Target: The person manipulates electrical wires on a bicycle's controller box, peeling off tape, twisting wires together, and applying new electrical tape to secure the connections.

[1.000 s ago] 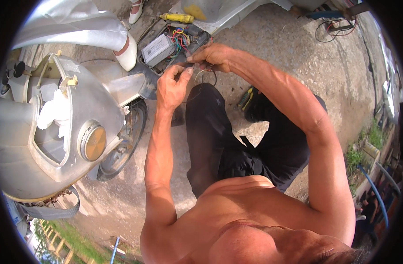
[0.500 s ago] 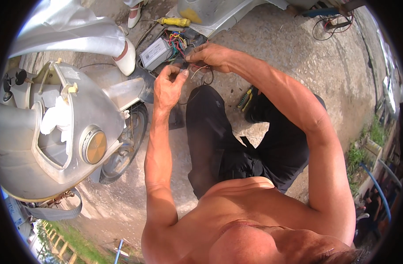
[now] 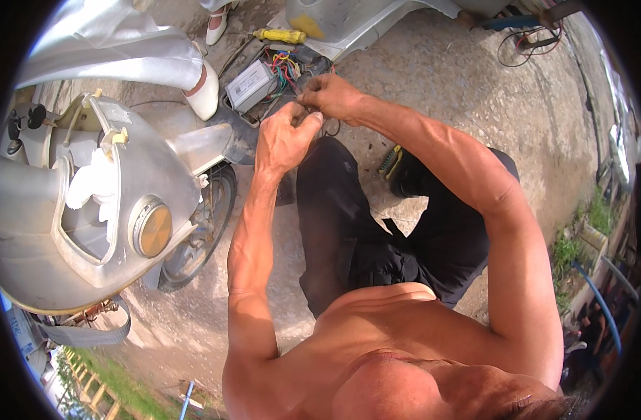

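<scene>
Both my hands meet just below an open compartment of coloured wires [image 3: 284,64] and a silver controller box [image 3: 249,85]. My left hand [image 3: 285,140] is closed in a pinch on thin wires, their ends mostly hidden by the fingers. My right hand [image 3: 334,99], beside and just above it, also pinches at the wires with bent fingers. A dark loop of cable [image 3: 332,129] hangs below the fingertips. A yellow screwdriver [image 3: 281,35] lies above the compartment.
A silver scooter body [image 3: 33,210] with a wheel [image 3: 184,269] fills the left. Another person in white trousers [image 3: 110,52] and white shoes stands upper left. A grey panel [image 3: 355,24] lies at the top, cables [image 3: 527,42] upper right. A yellow-black tool [image 3: 390,159] lies beside my legs.
My left hand has shifted slightly up and right since the last half second, and my right hand slightly down, so their fingertips overlap more. The wires between them are now more hidden.
</scene>
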`<state>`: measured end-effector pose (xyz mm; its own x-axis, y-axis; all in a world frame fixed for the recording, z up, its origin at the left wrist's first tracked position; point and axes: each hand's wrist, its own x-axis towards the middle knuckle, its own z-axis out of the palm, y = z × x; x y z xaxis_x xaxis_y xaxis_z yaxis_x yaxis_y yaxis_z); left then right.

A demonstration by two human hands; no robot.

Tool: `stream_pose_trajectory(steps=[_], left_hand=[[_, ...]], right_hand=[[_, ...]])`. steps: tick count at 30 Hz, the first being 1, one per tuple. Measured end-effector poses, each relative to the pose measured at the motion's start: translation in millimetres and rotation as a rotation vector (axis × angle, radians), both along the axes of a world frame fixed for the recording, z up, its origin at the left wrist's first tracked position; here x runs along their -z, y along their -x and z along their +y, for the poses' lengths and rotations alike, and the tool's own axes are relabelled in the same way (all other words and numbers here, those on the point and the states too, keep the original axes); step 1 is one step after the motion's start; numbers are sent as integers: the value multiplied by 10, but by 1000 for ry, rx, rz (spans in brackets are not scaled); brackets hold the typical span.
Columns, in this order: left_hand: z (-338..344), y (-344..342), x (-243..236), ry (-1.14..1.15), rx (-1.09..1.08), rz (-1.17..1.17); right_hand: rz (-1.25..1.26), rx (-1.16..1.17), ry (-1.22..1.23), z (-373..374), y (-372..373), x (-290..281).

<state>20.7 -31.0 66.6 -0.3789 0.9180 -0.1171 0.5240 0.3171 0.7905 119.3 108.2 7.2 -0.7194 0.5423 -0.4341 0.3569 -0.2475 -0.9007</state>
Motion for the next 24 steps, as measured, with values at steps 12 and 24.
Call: stream_pose_trajectory(steps=[12,24], left_hand=[[-603,-272,-280,-289,219,-261],[-2518,-101,2032,535,-327,-264]], right_hand=[[-29,-15,235,58,21,-365],[-68,47,276,194,-40,-220]])
